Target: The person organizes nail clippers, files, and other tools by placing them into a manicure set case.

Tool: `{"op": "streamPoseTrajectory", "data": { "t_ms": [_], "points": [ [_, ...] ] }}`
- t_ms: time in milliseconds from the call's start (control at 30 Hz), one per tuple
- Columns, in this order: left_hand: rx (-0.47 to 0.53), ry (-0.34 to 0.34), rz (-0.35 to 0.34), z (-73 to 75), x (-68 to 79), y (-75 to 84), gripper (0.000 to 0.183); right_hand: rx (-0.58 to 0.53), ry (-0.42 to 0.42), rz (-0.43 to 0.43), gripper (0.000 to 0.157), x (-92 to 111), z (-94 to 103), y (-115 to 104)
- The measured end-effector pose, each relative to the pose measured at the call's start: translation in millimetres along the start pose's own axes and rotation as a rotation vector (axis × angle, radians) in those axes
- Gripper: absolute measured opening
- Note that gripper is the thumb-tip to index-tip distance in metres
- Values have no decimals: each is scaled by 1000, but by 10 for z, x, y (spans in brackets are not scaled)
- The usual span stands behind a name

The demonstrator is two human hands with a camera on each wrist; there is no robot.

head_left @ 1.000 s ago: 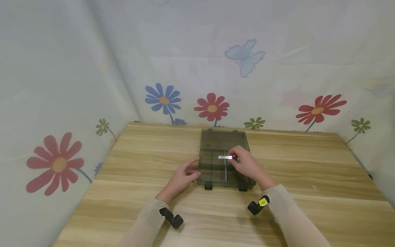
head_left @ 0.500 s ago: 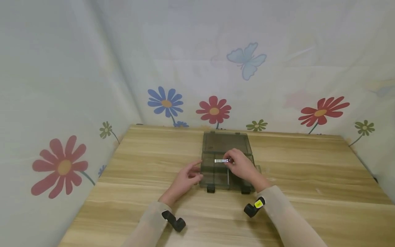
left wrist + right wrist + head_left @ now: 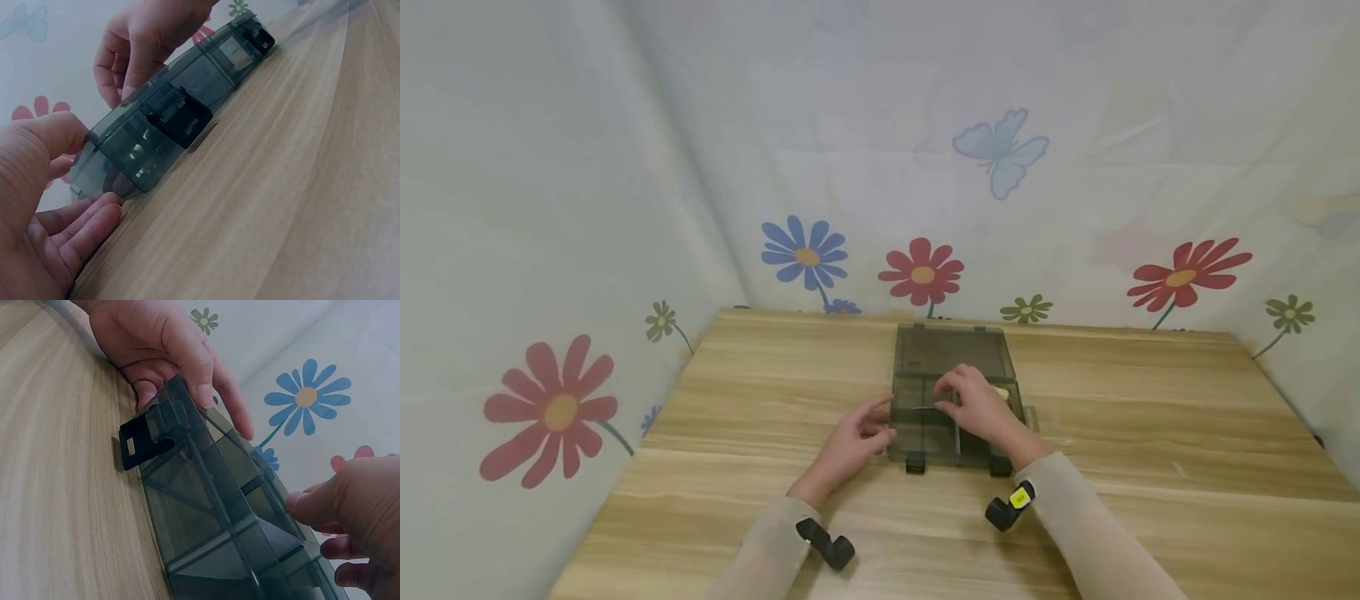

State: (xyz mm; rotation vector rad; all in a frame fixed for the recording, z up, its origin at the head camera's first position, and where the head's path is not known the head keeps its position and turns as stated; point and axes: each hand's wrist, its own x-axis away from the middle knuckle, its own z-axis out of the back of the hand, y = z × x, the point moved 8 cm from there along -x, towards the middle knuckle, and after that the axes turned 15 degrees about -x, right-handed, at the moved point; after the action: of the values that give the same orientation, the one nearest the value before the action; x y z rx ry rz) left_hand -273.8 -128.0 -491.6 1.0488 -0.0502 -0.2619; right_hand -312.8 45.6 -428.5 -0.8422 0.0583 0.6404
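Note:
A smoky clear plastic compartment box [image 3: 925,457] lies on the table with its lid [image 3: 955,352] folded back. My left hand [image 3: 847,442] grips its left front corner, thumb on the upper edge and fingers low on the side in the left wrist view. Over the left compartments hovers my right hand [image 3: 979,410], thumb and forefinger apart, with no thing visible between them. A thin line [image 3: 923,408] shows just by that thumb. In the left wrist view, small bright glints [image 3: 140,171] show through the box wall near the left end.
Two black latches, one on the left [image 3: 915,462] and one on the right [image 3: 1000,465], hang at the box's front. A pale yellow thing [image 3: 1002,392] shows in a right compartment. Behind the wooden table [image 3: 820,358] hangs a flower-printed cloth [image 3: 850,167].
A shiny flat silver strip, pinched in my right hand earlier, no longer shows between the fingers. That hand has moved left and lower over the box, its fingers now parted. My left hand stays put.

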Motion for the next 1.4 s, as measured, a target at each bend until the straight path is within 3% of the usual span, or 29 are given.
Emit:
{"op": "streamPoseTrajectory", "data": {
  "t_ms": [200, 533, 833, 1033, 1400],
  "points": [
    [-10, 1, -2, -9, 9, -12, 56, 13, 23, -34, 15, 48, 67, 29],
    [-1, 13, -6, -14, -16, -53, 55, -60, 41, -25, 15, 120, 240, 30],
    [6, -12, -18, 55, 76, 236, 54, -70, 62, -13, 14, 226, 357, 102],
    [-8, -22, -20, 52, 79, 282, 54, -102, 74, -36, 12, 314, 464, 156],
    [4, -15, -10, 49, 94, 305, 54, -113, 113, 1, 11, 498, 622, 222]
  ]
}}
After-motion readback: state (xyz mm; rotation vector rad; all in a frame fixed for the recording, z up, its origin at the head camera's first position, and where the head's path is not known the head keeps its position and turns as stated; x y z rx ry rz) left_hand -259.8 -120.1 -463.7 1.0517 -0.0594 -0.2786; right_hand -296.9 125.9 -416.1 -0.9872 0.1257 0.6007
